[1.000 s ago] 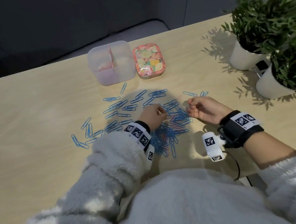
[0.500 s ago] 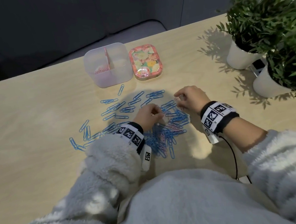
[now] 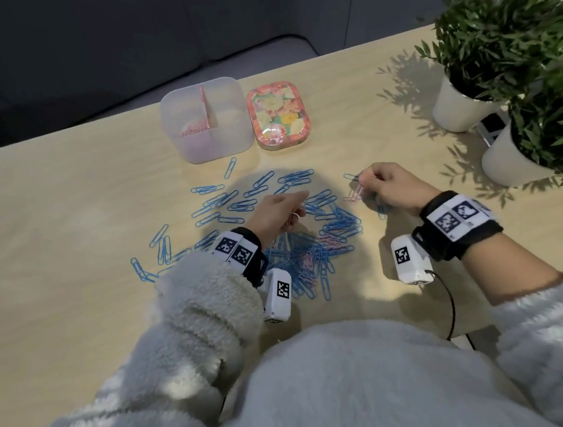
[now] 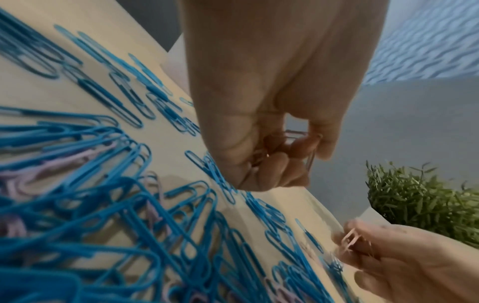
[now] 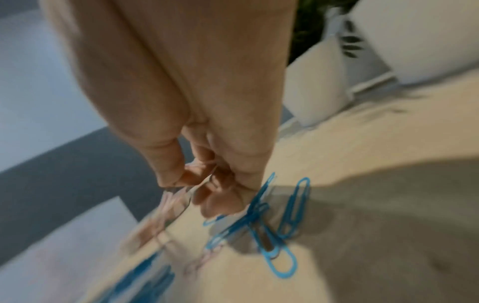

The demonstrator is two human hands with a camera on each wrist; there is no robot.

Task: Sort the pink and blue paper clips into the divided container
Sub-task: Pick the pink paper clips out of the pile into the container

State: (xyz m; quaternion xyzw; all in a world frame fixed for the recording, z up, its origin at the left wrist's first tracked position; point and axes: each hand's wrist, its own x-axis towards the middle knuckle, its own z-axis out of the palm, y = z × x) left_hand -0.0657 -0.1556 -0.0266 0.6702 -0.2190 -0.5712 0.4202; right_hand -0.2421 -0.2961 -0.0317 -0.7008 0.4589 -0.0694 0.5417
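- Right now the right hand point(image 3: 392, 185) pinches a few pink paper clips point(image 3: 357, 192), dangling at the pile's 2 o'clock.
- Left hand point(image 3: 273, 214) curls around more pink ones.
- Blue paper clips point(image 3: 298, 256) litter the table point(image 3: 52, 235); divided container point(image 3: 206, 120) sits at 12 o'clock.
- Clips look light, slick, prone to tangling; pinch across the loop.

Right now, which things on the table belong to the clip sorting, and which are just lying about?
Job:
- blue paper clips
- pink paper clips
- divided container
- left hand
- right hand

Lying about:
- floral tin
- potted plants
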